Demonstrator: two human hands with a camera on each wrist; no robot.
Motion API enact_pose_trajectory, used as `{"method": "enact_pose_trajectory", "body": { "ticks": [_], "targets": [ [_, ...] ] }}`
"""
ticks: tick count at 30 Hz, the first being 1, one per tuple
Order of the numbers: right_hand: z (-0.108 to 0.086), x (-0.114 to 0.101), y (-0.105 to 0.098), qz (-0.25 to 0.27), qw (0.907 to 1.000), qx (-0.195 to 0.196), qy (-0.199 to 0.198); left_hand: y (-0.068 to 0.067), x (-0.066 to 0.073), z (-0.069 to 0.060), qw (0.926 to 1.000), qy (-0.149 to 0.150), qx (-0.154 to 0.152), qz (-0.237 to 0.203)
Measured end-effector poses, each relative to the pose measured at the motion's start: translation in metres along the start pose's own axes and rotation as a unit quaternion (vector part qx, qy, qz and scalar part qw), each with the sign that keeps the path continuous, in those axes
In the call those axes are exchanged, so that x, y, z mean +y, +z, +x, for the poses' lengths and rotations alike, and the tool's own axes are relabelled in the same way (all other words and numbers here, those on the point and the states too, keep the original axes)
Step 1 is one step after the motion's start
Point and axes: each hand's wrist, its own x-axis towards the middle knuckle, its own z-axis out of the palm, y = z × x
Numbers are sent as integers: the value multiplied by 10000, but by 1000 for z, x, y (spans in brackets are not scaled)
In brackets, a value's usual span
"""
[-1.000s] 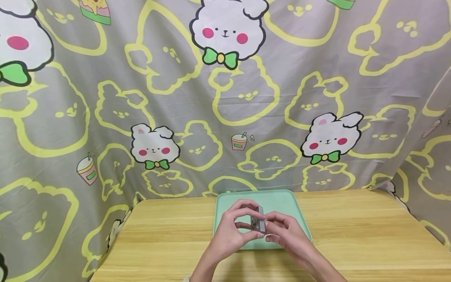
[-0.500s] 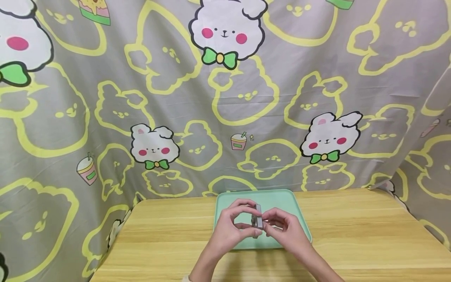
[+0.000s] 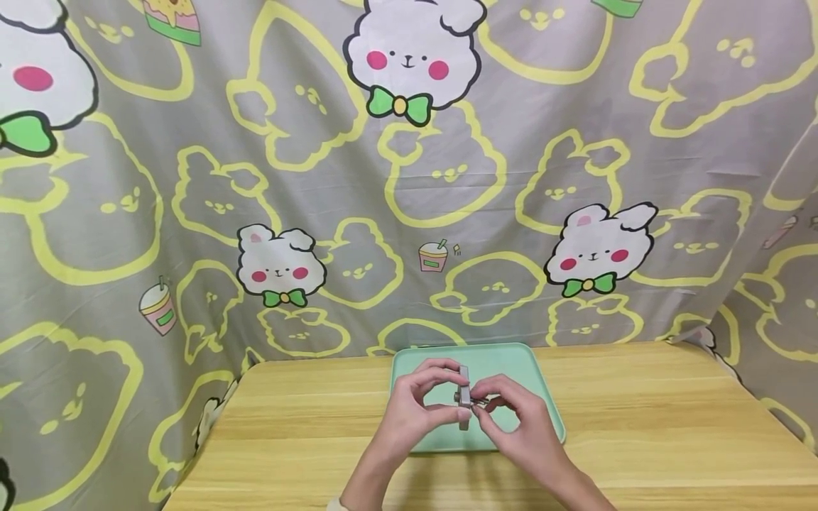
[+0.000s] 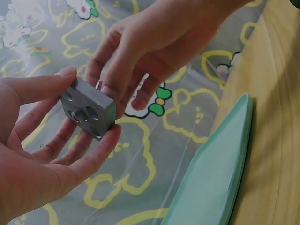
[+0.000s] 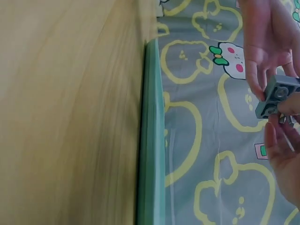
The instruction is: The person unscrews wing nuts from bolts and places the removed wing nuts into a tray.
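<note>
We see a grey metal block [image 4: 84, 111] held in the air, standing on edge between the two hands, with the green tray beyond it in the head view. One broad face turns toward the left palm and shows round holes and a short metal peg. Our left hand [image 3: 412, 408] pinches the block by opposite edges, thumb below and fingers above. Our right hand [image 3: 527, 422] is at the other broad face, thumb and fingers closed around small metal pieces [image 3: 481, 402], too small for us to make out clearly. The green tray [image 3: 501, 359] lies on the wood-grained table [image 3: 307, 426], and behind the table hangs a grey cloth [image 3: 358, 206] printed with yellow outlines and white rabbit faces in green bows
</note>
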Motion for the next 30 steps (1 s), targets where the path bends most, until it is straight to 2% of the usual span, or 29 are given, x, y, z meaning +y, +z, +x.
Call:
{"method": "enact_pose_trajectory", "body": {
  "ticks": [4, 9, 12, 15, 22, 24, 27, 28, 30],
  "targets": [
    [1, 3, 0, -551, 9953, 159, -775, -1, 0, 1, 9999, 19, 25, 144],
    [3, 2, 0, -907, 9869, 207, -1318, -1, 2, 0, 9999, -95, -14, 65],
    [4, 2, 0, -1050, 9837, 209, -1447, -2, 2, 0, 9999, -71, -22, 113],
    [3, 2, 0, -1015, 9853, 186, -1361, -2, 2, -1, 9999, -16, -32, 116],
    [3, 1, -1, -775, 9931, -3, -875, -3, 0, 0, 9996, 114, 52, 235],
    [4, -1, -2, -577, 9964, -86, -618, -4, 0, 0, 9995, 110, 111, 260],
    [6, -6, -6, 143, 9993, -285, 210, -6, 1, 0, 9993, 133, 168, 321],
    [6, -8, -7, 495, 9965, -331, 580, -6, 1, 0, 9991, 132, 190, 343],
    [7, -10, -10, 1158, 9837, -330, 1332, -6, 3, 1, 9994, 113, 161, 270]
  ]
}}
